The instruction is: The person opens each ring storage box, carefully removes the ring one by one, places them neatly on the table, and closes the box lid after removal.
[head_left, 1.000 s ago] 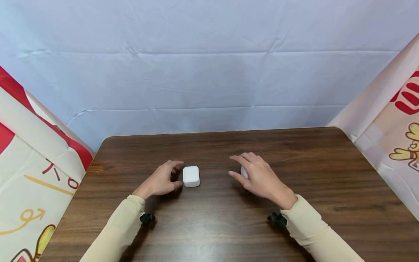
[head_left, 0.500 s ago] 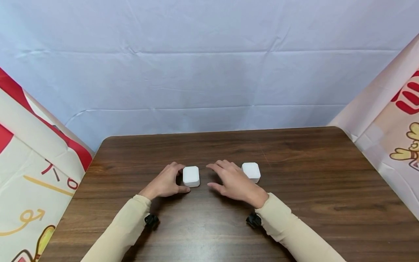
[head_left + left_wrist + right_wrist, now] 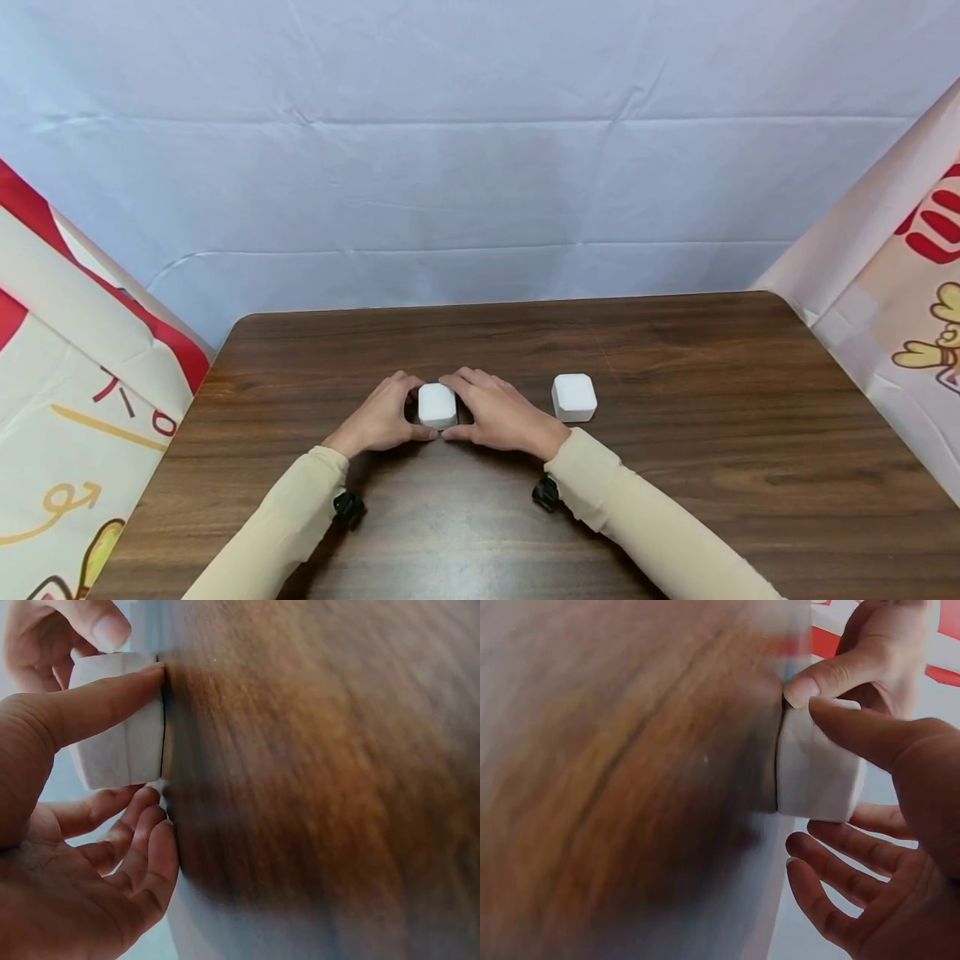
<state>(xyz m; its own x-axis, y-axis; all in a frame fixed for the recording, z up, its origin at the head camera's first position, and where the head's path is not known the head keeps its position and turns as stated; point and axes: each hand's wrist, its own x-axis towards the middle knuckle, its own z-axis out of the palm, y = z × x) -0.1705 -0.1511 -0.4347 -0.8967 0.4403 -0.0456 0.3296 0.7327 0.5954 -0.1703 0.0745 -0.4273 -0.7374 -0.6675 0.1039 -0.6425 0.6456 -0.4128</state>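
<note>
I see the left hand [image 3: 381, 418] and right hand [image 3: 498, 414] curled round the white box [image 3: 437, 404] on the worktop [image 3: 457, 508] between them, where light, matched pressure from both sides should hold it square.

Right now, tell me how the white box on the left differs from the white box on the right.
The left box has the left hand and right hand round it; no hand holds the right box. In the head view, the hands partly cover the left box's edges, while the right box's top and front show uncovered. Both are white, blunt-cornered and on the brown table.
</note>
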